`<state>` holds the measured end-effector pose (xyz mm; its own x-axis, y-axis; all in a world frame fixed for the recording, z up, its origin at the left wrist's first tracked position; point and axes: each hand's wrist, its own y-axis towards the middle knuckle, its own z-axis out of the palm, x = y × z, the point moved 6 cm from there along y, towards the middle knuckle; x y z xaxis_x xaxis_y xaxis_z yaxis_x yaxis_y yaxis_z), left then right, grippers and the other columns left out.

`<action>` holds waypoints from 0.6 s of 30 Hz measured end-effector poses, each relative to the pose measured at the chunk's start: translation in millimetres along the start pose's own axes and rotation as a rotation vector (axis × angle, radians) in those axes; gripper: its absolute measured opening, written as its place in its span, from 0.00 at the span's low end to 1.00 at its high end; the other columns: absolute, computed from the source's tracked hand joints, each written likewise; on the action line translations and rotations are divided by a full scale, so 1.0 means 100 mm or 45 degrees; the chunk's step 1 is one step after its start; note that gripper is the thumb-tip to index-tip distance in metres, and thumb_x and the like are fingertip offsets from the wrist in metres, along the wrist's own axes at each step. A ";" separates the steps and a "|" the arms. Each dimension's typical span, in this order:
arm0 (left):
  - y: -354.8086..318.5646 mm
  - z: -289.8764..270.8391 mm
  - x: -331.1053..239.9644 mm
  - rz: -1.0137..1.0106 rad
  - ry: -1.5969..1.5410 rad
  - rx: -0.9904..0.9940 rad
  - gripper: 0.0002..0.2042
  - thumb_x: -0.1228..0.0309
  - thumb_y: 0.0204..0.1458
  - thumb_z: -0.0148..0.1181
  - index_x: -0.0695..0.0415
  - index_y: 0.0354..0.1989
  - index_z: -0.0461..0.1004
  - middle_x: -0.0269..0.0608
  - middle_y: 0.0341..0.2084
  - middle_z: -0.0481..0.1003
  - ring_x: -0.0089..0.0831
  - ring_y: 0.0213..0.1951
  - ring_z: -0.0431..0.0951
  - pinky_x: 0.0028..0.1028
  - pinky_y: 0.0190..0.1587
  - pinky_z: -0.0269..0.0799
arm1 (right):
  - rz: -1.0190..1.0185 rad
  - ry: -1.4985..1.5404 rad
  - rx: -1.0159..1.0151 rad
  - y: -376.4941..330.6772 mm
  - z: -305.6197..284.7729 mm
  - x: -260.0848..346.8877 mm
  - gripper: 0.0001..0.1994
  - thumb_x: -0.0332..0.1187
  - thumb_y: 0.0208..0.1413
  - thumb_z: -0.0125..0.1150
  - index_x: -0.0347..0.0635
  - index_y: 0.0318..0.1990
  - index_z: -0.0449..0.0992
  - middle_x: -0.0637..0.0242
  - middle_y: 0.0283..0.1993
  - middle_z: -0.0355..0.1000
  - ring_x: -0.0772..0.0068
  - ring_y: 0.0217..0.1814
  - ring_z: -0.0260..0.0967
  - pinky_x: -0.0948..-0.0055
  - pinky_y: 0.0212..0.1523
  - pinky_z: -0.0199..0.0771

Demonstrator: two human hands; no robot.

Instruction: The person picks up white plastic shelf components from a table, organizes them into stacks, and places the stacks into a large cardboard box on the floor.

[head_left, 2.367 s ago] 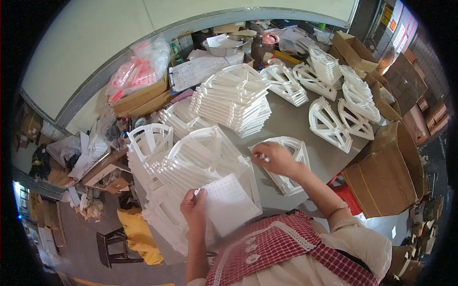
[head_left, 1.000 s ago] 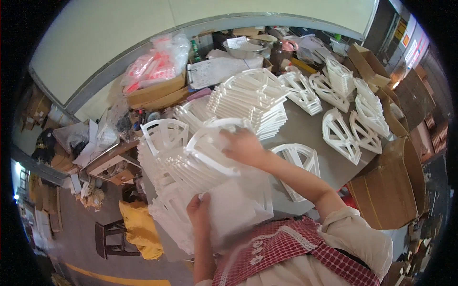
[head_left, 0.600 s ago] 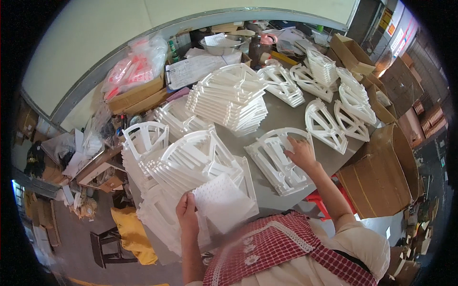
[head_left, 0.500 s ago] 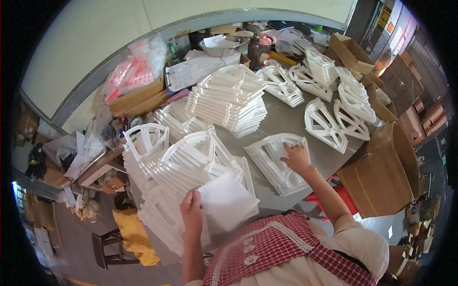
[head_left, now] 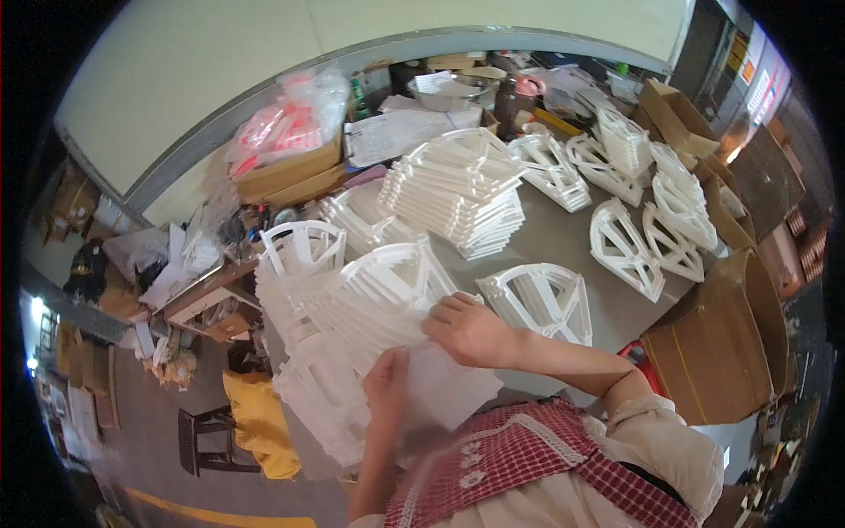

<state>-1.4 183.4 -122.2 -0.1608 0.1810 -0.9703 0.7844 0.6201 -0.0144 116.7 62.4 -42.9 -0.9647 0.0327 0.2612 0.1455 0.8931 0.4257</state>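
My left hand [head_left: 385, 383] is closed on the left edge of a thin sheaf of white sheets [head_left: 451, 389], held low over the table's near edge. Across the sheaf's upper edge lies my right hand [head_left: 471, 330], its fingers curled down against the sheets; the fingertips are partly hidden. Just beyond my right forearm a white fan-shaped plastic frame [head_left: 539, 304] with slats rests on the table. Stacked frames of the same kind [head_left: 396, 277] stand just past the sheets, to the left of my right hand.
A tall pile of white frames [head_left: 458, 189] fills the table's middle, with loose frames [head_left: 627, 246] at the right. Cardboard boxes [head_left: 717, 339] line the right side. A carton of plastic bags [head_left: 290, 176] and a clipboard [head_left: 396, 136] stand at the back. A yellow cloth [head_left: 260, 422] hangs beside a stool.
My right hand has left the fan-shaped frame on the right and come over to the sheets. The slats of that frame now show plainly. The view has shifted slightly.
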 end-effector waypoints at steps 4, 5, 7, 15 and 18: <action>0.00 -0.05 0.07 -0.051 -0.132 -0.020 0.09 0.69 0.60 0.55 0.63 0.37 0.76 0.24 0.21 0.67 0.15 0.25 0.62 0.18 0.29 0.60 | -0.187 -0.106 -0.006 0.07 0.10 0.11 0.10 0.30 0.40 0.59 0.39 0.32 0.72 0.61 0.32 0.68 0.59 0.40 0.67 0.65 0.45 0.67; 0.02 -0.07 0.14 -0.093 -0.177 -0.009 0.09 0.68 0.59 0.55 0.63 0.36 0.76 0.23 0.21 0.67 0.14 0.24 0.62 0.18 0.28 0.59 | -0.292 -0.132 -0.007 0.08 0.11 0.16 0.10 0.31 0.40 0.59 0.39 0.32 0.72 0.61 0.32 0.68 0.59 0.39 0.67 0.64 0.45 0.67; 0.07 -0.12 0.29 -0.194 -0.314 0.002 0.09 0.68 0.59 0.56 0.62 0.35 0.77 0.22 0.21 0.67 0.13 0.23 0.60 0.18 0.26 0.57 | -0.398 -0.114 0.022 0.14 0.16 0.20 0.08 0.31 0.41 0.59 0.40 0.30 0.72 0.61 0.32 0.69 0.59 0.38 0.68 0.63 0.43 0.68; 0.16 -0.18 0.74 -0.397 -0.550 -0.012 0.10 0.67 0.59 0.56 0.61 0.36 0.78 0.20 0.22 0.69 0.11 0.22 0.62 0.17 0.25 0.56 | 0.133 0.323 0.423 0.92 0.66 -1.10 0.06 0.34 0.45 0.57 0.42 0.28 0.74 0.57 0.29 0.73 0.52 0.35 0.71 0.59 0.35 0.70; 0.17 -0.20 0.87 -0.386 -0.586 -0.003 0.10 0.68 0.59 0.57 0.62 0.37 0.78 0.21 0.23 0.70 0.13 0.23 0.64 0.17 0.27 0.59 | 0.159 0.361 0.537 1.08 0.92 -1.24 0.07 0.35 0.46 0.57 0.41 0.28 0.75 0.57 0.30 0.74 0.51 0.34 0.72 0.59 0.36 0.71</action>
<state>-13.8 224.8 -201.7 -0.1006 -0.3579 -0.9283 0.7423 0.5942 -0.3096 231.7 196.6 -109.2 -0.8400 0.0801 0.5367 0.0985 0.9951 0.0056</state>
